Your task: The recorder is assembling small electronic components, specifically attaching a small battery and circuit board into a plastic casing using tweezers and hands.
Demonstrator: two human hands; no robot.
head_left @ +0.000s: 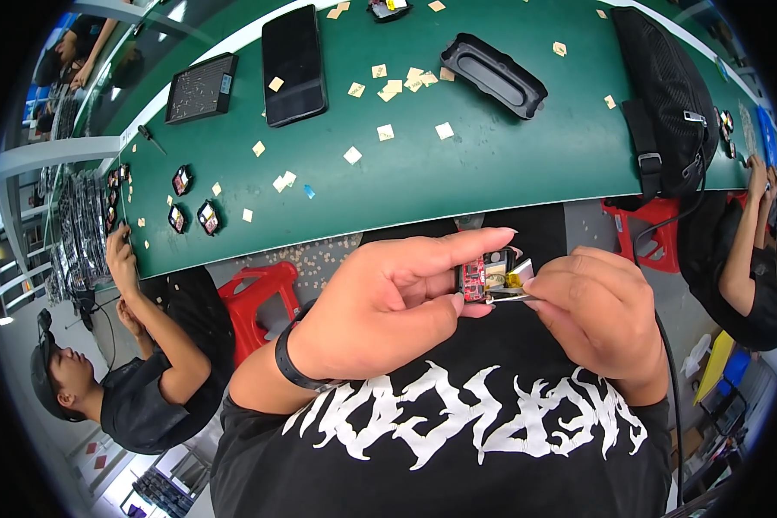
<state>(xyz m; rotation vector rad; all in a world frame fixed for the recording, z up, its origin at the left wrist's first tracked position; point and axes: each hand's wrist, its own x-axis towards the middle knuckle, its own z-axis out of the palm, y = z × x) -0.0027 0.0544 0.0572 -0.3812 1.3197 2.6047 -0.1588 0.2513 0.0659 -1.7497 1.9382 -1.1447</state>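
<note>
One gadget [495,274], long way sideways, red end [472,281] left, in grip of left hand [397,289]; narrow grip for right hand [600,311]

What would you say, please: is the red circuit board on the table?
No, the left hand holds the circuit board off the table.

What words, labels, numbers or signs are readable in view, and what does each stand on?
Shirt: large, stylised white lettering across the front; I won't copy it out.
Tray: pale blue label, too small to read.
Paper squares: faint marks on some, too small to read.
Red board: any print too small to read.
</note>
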